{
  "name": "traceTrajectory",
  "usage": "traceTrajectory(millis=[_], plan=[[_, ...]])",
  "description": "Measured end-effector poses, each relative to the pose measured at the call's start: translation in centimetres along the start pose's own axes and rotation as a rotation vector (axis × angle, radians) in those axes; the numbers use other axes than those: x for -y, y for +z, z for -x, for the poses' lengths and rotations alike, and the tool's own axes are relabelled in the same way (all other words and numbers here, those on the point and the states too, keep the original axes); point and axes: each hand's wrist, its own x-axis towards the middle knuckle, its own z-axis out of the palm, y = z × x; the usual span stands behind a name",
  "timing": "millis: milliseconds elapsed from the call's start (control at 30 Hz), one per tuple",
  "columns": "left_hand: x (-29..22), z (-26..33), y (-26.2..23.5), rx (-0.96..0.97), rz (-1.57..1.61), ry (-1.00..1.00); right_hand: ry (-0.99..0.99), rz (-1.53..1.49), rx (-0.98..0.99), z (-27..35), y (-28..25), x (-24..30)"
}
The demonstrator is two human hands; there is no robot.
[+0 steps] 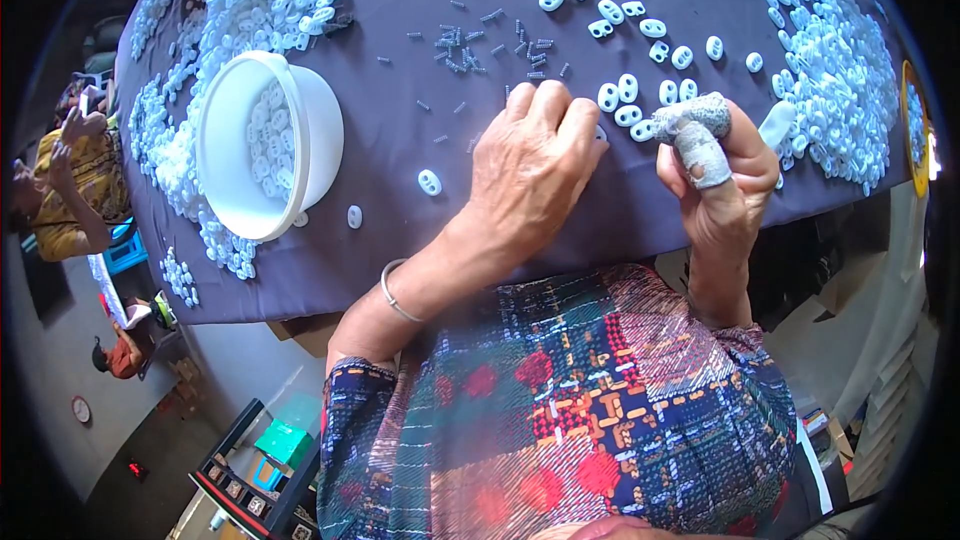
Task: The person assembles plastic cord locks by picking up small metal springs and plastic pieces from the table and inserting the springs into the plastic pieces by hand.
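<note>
My left hand (pixel 535 155), with a bangle on its wrist, is closed, knuckles up, over the middle of the table. Its fingertips are hidden; a white piece shows partly beside them. My right hand (pixel 725 160) is closed in a pinch, its thumb and forefinger wrapped in grey, worn coverings. A white oval two-holed plastic piece (pixel 642 130), like a cord lock, shows at those fingertips; whether it is gripped or lies on the table is unclear. More such oval pieces (pixel 627 88) lie just beyond. Small dark coil springs (pixel 455 48) are scattered beyond my left hand.
A white tub (pixel 320 130), tilted and partly filled with oval pieces, stands at left. Large heaps of white pieces lie at left (pixel 250 0) and right (pixel 840 80) on the dark tablecloth (pixel 400 240). Other people (pixel 80 170) sit beyond the table's left edge.
</note>
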Motion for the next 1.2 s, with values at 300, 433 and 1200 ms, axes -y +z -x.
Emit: traceTrajectory(millis=[300,433,1200], plan=[[-0.1,3.4,-3.7,-0.038,0.521,-0.27,0.138,0.072,0.095,0.2,1.8,1.0],[-0.4,5.9,-5.7,-0.108,1.076,-0.814,0.227,0.221,0.231,0.3,2.9,0.4],[0.3,9.7,-5.5,-0.248,1.438,-0.978,0.114,0.488,0.619,0.2,7.4,-0.4]])
